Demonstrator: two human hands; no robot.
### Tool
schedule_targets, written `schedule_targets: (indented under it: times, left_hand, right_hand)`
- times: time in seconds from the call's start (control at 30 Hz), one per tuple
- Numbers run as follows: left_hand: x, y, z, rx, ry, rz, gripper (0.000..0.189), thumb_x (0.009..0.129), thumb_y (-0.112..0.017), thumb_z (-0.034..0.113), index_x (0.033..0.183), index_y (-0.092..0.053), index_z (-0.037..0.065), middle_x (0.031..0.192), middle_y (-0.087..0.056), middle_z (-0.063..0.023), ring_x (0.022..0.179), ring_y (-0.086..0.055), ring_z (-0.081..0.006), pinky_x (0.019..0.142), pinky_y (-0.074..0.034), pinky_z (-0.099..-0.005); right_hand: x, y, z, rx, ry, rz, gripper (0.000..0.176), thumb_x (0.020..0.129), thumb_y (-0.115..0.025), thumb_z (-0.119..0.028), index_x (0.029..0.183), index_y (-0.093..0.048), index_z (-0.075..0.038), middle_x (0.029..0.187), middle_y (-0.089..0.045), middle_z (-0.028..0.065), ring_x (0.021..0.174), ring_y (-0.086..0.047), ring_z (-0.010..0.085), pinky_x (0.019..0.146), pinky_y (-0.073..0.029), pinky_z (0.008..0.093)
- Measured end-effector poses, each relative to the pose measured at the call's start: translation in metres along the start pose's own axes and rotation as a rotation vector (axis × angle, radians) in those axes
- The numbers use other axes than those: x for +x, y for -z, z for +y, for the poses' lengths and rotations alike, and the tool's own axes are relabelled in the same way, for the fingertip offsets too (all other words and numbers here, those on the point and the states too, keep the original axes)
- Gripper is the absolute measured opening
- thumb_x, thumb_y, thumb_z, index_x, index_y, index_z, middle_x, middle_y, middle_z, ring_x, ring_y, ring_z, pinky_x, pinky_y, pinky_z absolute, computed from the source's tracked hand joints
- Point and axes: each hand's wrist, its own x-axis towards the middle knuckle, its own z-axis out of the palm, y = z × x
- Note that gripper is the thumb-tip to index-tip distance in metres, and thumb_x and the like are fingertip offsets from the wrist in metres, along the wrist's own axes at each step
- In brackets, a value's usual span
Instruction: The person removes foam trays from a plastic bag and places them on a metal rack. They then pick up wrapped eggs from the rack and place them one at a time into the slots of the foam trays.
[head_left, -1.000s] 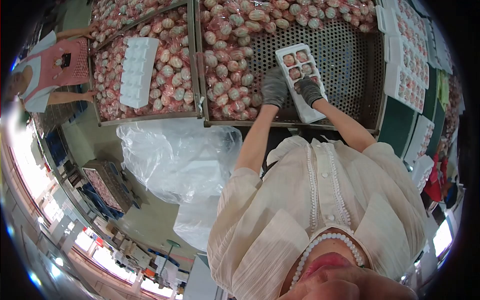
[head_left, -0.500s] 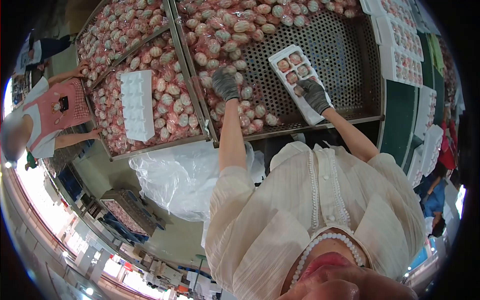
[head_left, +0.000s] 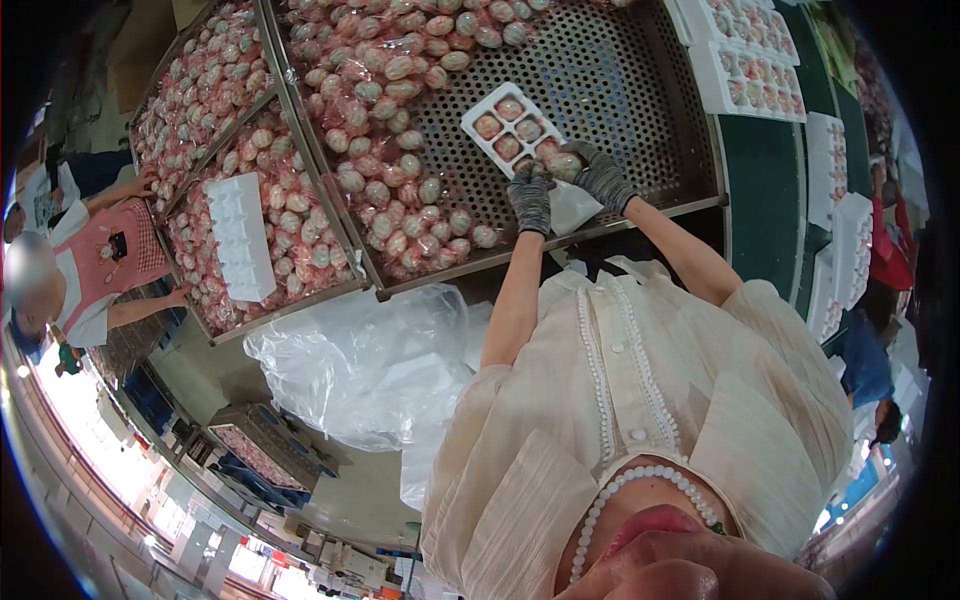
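Note:
A white foam tray [head_left: 489, 143] lies tilted on the perforated metal table before me, with several plastic-wrapped eggs [head_left: 529, 130] in its far pockets. My left hand [head_left: 530, 198], in a grey knit glove, is at the tray's left edge with its fingers curled round a wrapped egg, mostly hidden. My right hand [head_left: 604, 182], gloved the same way, reaches over the tray's right side, its fingers closed on a wrapped egg [head_left: 563, 166]. The tray's near end shows below the hands. To the left is a heap of loose wrapped eggs [head_left: 380, 190].
A metal divider [head_left: 315, 160] separates another bin of wrapped eggs, where an upturned white tray [head_left: 240, 238] lies. Filled trays [head_left: 755, 75] stand at right beside a green surface [head_left: 752, 200]. A co-worker in a pink apron [head_left: 125, 240] stands at left. Clear plastic sheeting [head_left: 350, 360] hangs below.
My left hand has moved right from the egg heap to the tray. My right hand stays at the tray. The whole view has shifted somewhat left.

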Motion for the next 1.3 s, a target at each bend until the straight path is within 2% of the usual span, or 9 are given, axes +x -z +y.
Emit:
schedule_targets:
  times: [0.2, 0.43, 0.5, 0.63, 0.83, 0.9, 0.97, 1.03, 1.3]
  left_hand:
    - [0.009, -0.031, -0.063, 0.569, -0.528, 0.163, 0.020, 0.074, -0.051, 0.001, 0.093, -0.059, -0.003, 0.080, -0.060, -0.0144, 0.069, -0.057, -0.0212, 0.065, -0.045, -0.0322]
    - [0.005, -0.030, -0.050, 0.957, -0.578, 0.082, 0.019, 0.069, -0.052, 0.004, 0.086, -0.062, 0.002, 0.086, -0.060, -0.0162, 0.081, -0.056, -0.0300, 0.079, -0.041, -0.0353]
    - [0.001, -0.021, -0.048, 0.824, -0.567, 0.066, 0.026, 0.069, -0.052, 0.003, 0.094, -0.060, 0.002, 0.088, -0.059, -0.0179, 0.082, -0.056, -0.0309, 0.079, -0.041, -0.0361]
    - [-0.006, 0.016, -0.021, 0.832, -0.569, 0.181, 0.035, 0.074, -0.049, 0.007, 0.108, -0.050, 0.000, 0.096, -0.057, -0.0170, 0.092, -0.053, -0.0297, 0.084, -0.039, -0.0363]
    - [0.084, 0.157, 0.033, 1.616, -1.034, 0.544, 0.045, 0.072, -0.047, 0.014, 0.116, -0.045, 0.005, 0.107, -0.051, -0.0141, 0.102, -0.045, -0.0260, 0.087, -0.035, -0.0372]
    - [0.098, 0.186, 0.053, 1.769, -0.963, 0.463, 0.039, 0.073, -0.047, 0.015, 0.111, -0.048, 0.006, 0.102, -0.053, -0.0132, 0.097, -0.047, -0.0260, 0.084, -0.036, -0.0378]
    - [0.115, 0.199, 0.070, 1.914, -0.891, 0.373, 0.034, 0.073, -0.046, 0.015, 0.106, -0.051, 0.007, 0.097, -0.055, -0.0123, 0.092, -0.049, -0.0260, 0.081, -0.038, -0.0385]
    - [0.133, 0.202, 0.079, 2.053, -0.648, 0.066, 0.022, 0.073, -0.046, 0.013, 0.092, -0.055, 0.008, 0.089, -0.055, -0.0113, 0.086, -0.051, -0.0260, 0.076, -0.040, -0.0376]
    - [0.054, 0.186, 0.114, 1.556, -0.744, 0.107, 0.028, 0.067, -0.059, 0.016, 0.093, -0.053, 0.006, 0.091, -0.054, -0.0110, 0.087, -0.051, -0.0271, 0.078, -0.040, -0.0373]
  right_hand:
    - [-0.011, 0.002, 0.041, -0.414, 0.111, 0.172, 0.044, 0.065, -0.068, -0.025, 0.102, -0.053, -0.005, 0.098, -0.051, 0.0160, 0.091, -0.050, 0.0306, 0.080, -0.041, 0.0380]
    - [-0.032, 0.018, 0.031, -0.586, 0.205, 0.010, 0.032, 0.072, -0.060, -0.017, 0.101, -0.052, -0.005, 0.094, -0.050, 0.0153, 0.085, -0.050, 0.0286, 0.075, -0.044, 0.0356]
    - [-0.018, -0.001, 0.051, 0.175, 0.071, -0.083, 0.030, 0.070, -0.059, -0.013, 0.098, -0.052, -0.006, 0.093, -0.051, 0.0158, 0.083, -0.051, 0.0290, 0.073, -0.044, 0.0368]
    - [0.002, -0.016, 0.030, -0.743, 0.283, -0.153, 0.020, 0.070, -0.057, -0.012, 0.089, -0.055, -0.007, 0.084, -0.053, 0.0160, 0.081, -0.053, 0.0304, 0.072, -0.043, 0.0389]
    - [-0.002, -0.021, 0.056, 0.244, -0.022, 0.029, 0.017, 0.065, -0.058, -0.009, 0.081, -0.055, -0.005, 0.084, -0.056, 0.0154, 0.073, -0.055, 0.0315, 0.069, -0.045, 0.0380]
    - [0.016, -0.049, 0.114, 0.105, -0.018, 0.077, 0.012, 0.068, -0.056, -0.011, 0.078, -0.055, -0.004, 0.082, -0.056, 0.0145, 0.073, -0.055, 0.0298, 0.069, -0.045, 0.0386]
    - [0.018, -0.042, 0.052, -0.963, 0.215, -0.097, 0.012, 0.072, -0.050, -0.011, 0.077, -0.058, -0.004, 0.081, -0.057, 0.0152, 0.076, -0.057, 0.0262, 0.065, -0.046, 0.0365]
    - [0.012, -0.037, 0.037, -0.971, 0.081, -0.151, 0.013, 0.073, -0.048, -0.013, 0.079, -0.059, -0.006, 0.084, -0.057, 0.0136, 0.077, -0.056, 0.0277, 0.066, -0.046, 0.0374]
    - [0.002, -0.021, 0.006, -0.485, 0.024, 0.080, 0.024, 0.075, -0.057, -0.023, 0.091, -0.058, -0.006, 0.090, -0.057, 0.0133, 0.085, -0.054, 0.0290, 0.076, -0.044, 0.0351]
